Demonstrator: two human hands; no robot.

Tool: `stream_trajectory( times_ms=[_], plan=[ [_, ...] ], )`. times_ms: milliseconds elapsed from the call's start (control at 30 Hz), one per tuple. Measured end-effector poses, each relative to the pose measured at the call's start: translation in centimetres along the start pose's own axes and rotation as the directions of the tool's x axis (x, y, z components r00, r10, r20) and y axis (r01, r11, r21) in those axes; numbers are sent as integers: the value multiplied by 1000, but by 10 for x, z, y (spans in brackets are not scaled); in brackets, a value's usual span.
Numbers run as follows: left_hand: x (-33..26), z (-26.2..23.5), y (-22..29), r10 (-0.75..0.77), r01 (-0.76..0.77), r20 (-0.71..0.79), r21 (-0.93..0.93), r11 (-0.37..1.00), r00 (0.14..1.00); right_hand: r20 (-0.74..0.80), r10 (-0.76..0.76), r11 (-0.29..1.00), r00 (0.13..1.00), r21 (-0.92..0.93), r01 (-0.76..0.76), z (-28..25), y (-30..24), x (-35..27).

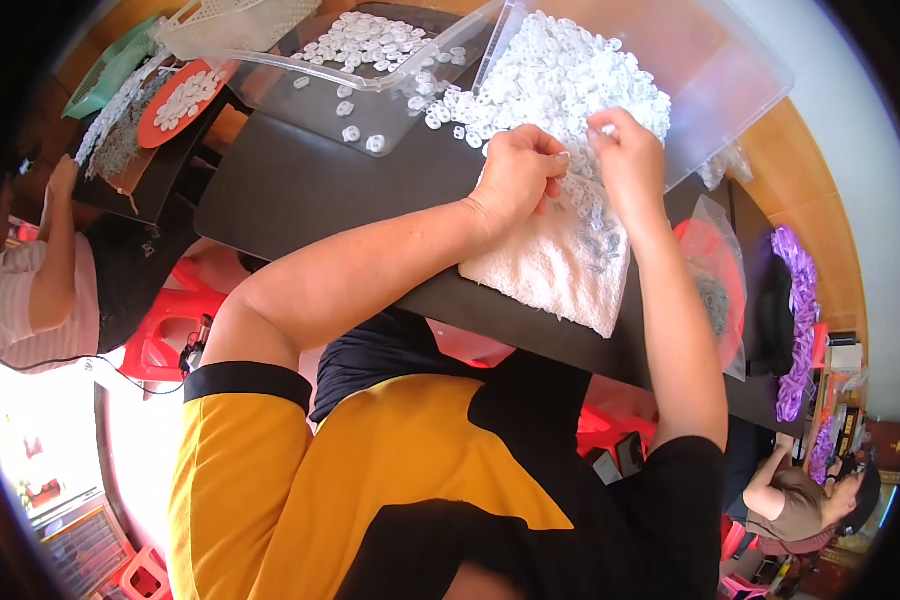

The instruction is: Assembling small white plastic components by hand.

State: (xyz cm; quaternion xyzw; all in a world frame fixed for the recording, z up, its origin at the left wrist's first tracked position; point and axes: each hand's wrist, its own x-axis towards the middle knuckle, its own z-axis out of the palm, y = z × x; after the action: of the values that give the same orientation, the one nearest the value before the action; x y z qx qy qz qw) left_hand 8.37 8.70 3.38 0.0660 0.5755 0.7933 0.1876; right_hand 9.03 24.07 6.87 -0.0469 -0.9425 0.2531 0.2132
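Note:
My left hand (523, 175) is closed in a pinch over a pale towel (560, 265); whatever lies between its fingertips is too small to make out. Just right of it, my right hand (628, 160) has its fingers curled together beside a heap of small white plastic pieces (560, 75), and its fingertips hide what they may hold. The heap spills from a clear plastic bin (715, 75) lying at the far side of the table. Several small grey metal-looking parts (600, 245) and more white pieces are scattered on the towel.
Another clear bin (300, 80) and loose white pieces (370, 40) are at the far left of the dark table (300, 180). A red tray (685, 240) under a plastic bag lies right, near a purple bundle (793, 320). People sit at left (45, 270) and right (805, 500).

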Motion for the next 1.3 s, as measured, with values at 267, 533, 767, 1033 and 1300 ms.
stream_trajectory(
  times_ms=[267, 533, 767, 1033, 1300],
  plan=[
    [3, -5, 4, -30, 31, 18, -79, 996, 999, 100, -76, 932, 992, -347, 106, 16, 14, 44],
    [8, -13, 20, 81, -100, -113, -177, 979, 990, 135, -128, 953, 983, -259, 160, -7, -2, 23],
    [19, -20, 24, 113, -145, -199, -157, 977, 973, 427, -373, 844, 824, -214, 493, 6, -27, -23],
    [24, -23, 23, 102, -140, -209, -172, 975, 972, 233, -349, 811, 908, -411, 417, -6, -30, -25],
    [18, -22, 25, 92, -123, -170, -181, 976, 981, 249, -410, 737, 877, -476, 480, 29, -37, -47]
  ],
)
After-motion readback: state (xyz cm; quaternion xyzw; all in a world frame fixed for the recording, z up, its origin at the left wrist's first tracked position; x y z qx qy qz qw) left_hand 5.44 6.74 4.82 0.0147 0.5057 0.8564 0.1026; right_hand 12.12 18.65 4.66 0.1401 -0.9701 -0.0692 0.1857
